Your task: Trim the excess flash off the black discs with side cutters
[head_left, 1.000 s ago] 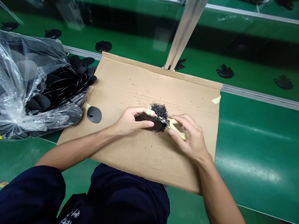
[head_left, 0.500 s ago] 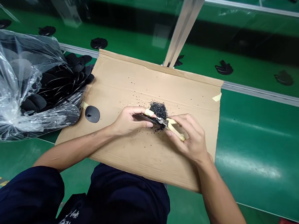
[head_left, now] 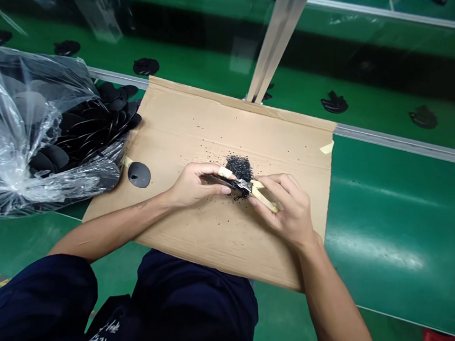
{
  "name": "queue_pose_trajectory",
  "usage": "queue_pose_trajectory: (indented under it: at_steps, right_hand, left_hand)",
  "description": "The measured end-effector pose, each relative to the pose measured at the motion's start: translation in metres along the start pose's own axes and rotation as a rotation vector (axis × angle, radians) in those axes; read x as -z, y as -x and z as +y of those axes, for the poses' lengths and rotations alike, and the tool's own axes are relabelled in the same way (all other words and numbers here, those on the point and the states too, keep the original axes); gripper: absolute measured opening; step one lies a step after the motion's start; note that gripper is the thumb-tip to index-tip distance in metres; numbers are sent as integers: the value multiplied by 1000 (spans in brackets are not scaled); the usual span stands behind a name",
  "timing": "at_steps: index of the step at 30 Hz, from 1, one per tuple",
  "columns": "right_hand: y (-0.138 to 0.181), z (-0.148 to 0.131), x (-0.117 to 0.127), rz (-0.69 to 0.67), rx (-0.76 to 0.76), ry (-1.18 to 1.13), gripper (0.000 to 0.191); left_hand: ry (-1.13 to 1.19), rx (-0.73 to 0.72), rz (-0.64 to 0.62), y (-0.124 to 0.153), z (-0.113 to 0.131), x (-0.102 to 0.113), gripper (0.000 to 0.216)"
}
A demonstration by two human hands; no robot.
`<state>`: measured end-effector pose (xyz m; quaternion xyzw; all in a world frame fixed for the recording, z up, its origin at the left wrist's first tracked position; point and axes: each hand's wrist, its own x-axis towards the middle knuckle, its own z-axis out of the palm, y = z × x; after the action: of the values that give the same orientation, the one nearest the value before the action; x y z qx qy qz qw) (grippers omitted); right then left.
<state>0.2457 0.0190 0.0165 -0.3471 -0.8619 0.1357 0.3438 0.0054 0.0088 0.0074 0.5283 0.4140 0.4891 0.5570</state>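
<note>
My left hand [head_left: 194, 184] pinches a black round plastic disc [head_left: 219, 181], held nearly edge-on above a brown cardboard sheet [head_left: 199, 131]. A strip of tape wraps one fingertip. My right hand [head_left: 288, 207] grips a small cutting tool with tape-wrapped handles [head_left: 263, 196], its metal tip against the disc's right edge. Just beyond the tip lies a small pile of black trimmings [head_left: 239, 167], with loose specks scattered over the cardboard. Another black disc [head_left: 139, 174] lies flat at the cardboard's left edge.
A clear plastic bag [head_left: 20, 120] full of black discs sits on the green bench at the left. Behind the cardboard, a green conveyor belt [head_left: 376, 109] carries separate black parts. A slanted metal post [head_left: 277, 37] rises from the bench rail. My dark-clothed knees are below.
The disc in my left hand has tilted from showing its face to nearly edge-on. Both hands stay in the same spot over the cardboard; the view has shifted slightly.
</note>
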Motion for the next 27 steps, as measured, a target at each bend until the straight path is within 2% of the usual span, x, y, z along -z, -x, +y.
queue_pose_trajectory:
  at_steps: [6, 11, 17, 24, 27]
  right_hand:
    - [1, -1, 2, -27, -51, -10, 30]
    - [2, -1, 4, -21, -15, 35, 30]
    - [2, -5, 5, -45, -46, 103, 27]
    - [0, -12, 1, -8, -122, -163, 20]
    - [-2, -11, -1, 5, -163, -192, 21]
  left_hand:
    - [-28, -18, 23, 1, -1, 1, 33]
    - [-37, -32, 33, 1, -2, 0, 31]
    - [-43, -21, 45, 2, -3, -2, 32]
    - [-44, -47, 5, 4, -1, -2, 33]
    - [-80, -44, 28, 5, -1, -1, 37]
